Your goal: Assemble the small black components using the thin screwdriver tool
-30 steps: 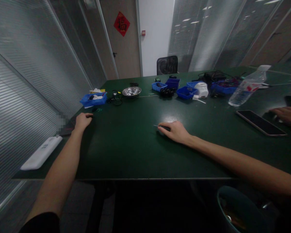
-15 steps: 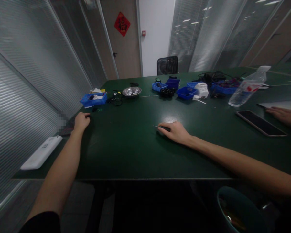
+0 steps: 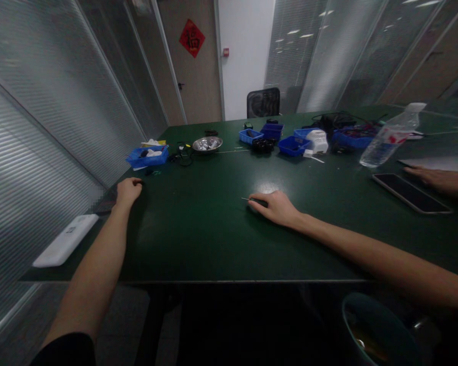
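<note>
My left hand (image 3: 129, 190) is at the left of the green table (image 3: 198, 229), its fingers curled down and pressed together. A dark spot shows at the fingertips, but what they hold, if anything, I cannot make out. Nearer the middle, my right hand (image 3: 275, 206) rests on the tabletop with thumb and fingers pinched. A thin metal rod (image 3: 245, 199) sticks out to the left from that pinch; the rest of it is hidden in the hand. Beyond my left hand stands a blue basket (image 3: 148, 158) with small items in it.
A steel bowl (image 3: 207, 145), cables (image 3: 182, 157) and blue trays (image 3: 291, 147) stand farther back. To the right are a tilted water bottle (image 3: 391, 134), a phone (image 3: 410, 193) and another person's hand (image 3: 442, 180). A white box (image 3: 66, 240) lies at the left edge; a bin (image 3: 377, 330) stands below.
The fingers of my left hand have curled down slightly. The other person's hand at the right has slid a little to the left. My right hand stays in place.
</note>
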Motion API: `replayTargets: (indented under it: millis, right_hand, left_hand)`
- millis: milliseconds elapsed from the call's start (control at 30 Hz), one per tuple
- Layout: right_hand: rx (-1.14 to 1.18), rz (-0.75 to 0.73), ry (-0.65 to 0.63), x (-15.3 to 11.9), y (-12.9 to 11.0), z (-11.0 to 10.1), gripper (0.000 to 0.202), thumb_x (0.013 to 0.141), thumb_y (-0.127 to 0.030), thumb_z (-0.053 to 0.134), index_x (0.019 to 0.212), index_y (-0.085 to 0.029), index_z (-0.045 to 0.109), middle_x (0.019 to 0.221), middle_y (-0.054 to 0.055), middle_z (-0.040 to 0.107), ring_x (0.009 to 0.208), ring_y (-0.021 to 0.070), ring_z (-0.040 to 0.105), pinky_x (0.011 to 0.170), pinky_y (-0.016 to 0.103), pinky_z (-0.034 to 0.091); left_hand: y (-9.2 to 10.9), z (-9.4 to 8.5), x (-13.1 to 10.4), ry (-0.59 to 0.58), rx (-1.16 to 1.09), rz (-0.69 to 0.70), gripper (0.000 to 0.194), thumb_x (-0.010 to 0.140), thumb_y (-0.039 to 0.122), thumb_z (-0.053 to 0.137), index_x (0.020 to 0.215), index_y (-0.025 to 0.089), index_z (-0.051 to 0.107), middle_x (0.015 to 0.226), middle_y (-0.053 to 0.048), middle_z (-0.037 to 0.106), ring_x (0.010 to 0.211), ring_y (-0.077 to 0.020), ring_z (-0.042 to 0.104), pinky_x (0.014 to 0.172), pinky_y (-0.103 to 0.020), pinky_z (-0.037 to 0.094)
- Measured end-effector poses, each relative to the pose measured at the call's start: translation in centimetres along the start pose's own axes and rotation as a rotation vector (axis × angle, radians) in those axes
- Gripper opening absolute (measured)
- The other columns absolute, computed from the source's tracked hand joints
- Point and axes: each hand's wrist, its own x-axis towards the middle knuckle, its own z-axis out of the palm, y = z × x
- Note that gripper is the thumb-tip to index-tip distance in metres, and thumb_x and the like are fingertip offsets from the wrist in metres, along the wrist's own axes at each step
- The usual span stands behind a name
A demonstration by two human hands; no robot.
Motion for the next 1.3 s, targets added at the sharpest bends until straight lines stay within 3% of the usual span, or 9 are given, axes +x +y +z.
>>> replayTargets:
  millis: [333,600,900,1133,1300]
  right_hand:
    - [-0.012,-0.008,0.002,0.01,-0.20,-0.04,0.045,0.108,-0.051,0.049,0.129,-0.022,0.078,0.092,0.005,0.082,0.068,0.0187,0.070,0.070,0.032,0.050]
    - [0.000,-0.006,-0.010,0.02,-0.21,-0.05,0.045,0.108,-0.051,0.050,0.130,-0.023,0.077,0.095,0.006,0.082,0.070,0.0199,0.071,0.071,0.033,0.052]
    - [0.001,-0.021,-0.013,-0.01,-0.33,-0.16,0.045,0.108,-0.050,0.049,0.130,-0.023,0.077,0.097,0.007,0.082,0.072,0.0200,0.072,0.071,0.032,0.052]
    - [-0.042,-0.004,-0.011,0.06,-0.16,0.09,0.045,0.108,-0.051,0.050,0.130,-0.023,0.077,0.096,0.006,0.082,0.071,0.0203,0.072,0.069,0.032,0.051]
    - [-0.062,-0.003,0.002,0.09,-0.04,0.26,0.045,0.108,-0.052,0.049,0.129,-0.024,0.078,0.093,0.006,0.082,0.069,0.0201,0.071,0.068,0.032,0.049]
  left_hand:
    - [0.21,-0.24,-0.16,0.028,-0.007,-0.037,0.036,0.090,0.022,0.057,0.116,0.016,0.082,0.099,-0.013,0.079,0.094,-0.0315,0.073,0.103,-0.043,0.054]
    - [0.27,-0.06,-0.28,0.082,-0.046,0.014,0.034,0.092,0.019,0.056,0.113,0.018,0.083,0.117,-0.012,0.078,0.114,-0.0315,0.069,0.112,-0.042,0.049]
    - [0.43,-0.08,-0.67,0.130,-0.108,0.042,0.031,0.091,0.018,0.057,0.109,0.019,0.082,0.119,-0.011,0.077,0.111,-0.0294,0.070,0.111,-0.041,0.050]
    - [0.58,-0.05,-0.32,0.079,-0.228,-0.070,0.031,0.085,0.019,0.065,0.110,0.019,0.082,0.107,-0.010,0.080,0.101,-0.0267,0.074,0.102,-0.037,0.055]
    - [0.44,0.04,-0.35,0.083,-0.266,-0.070,0.034,0.084,0.017,0.066,0.114,0.019,0.080,0.113,-0.010,0.080,0.108,-0.0265,0.074,0.106,-0.038,0.054]
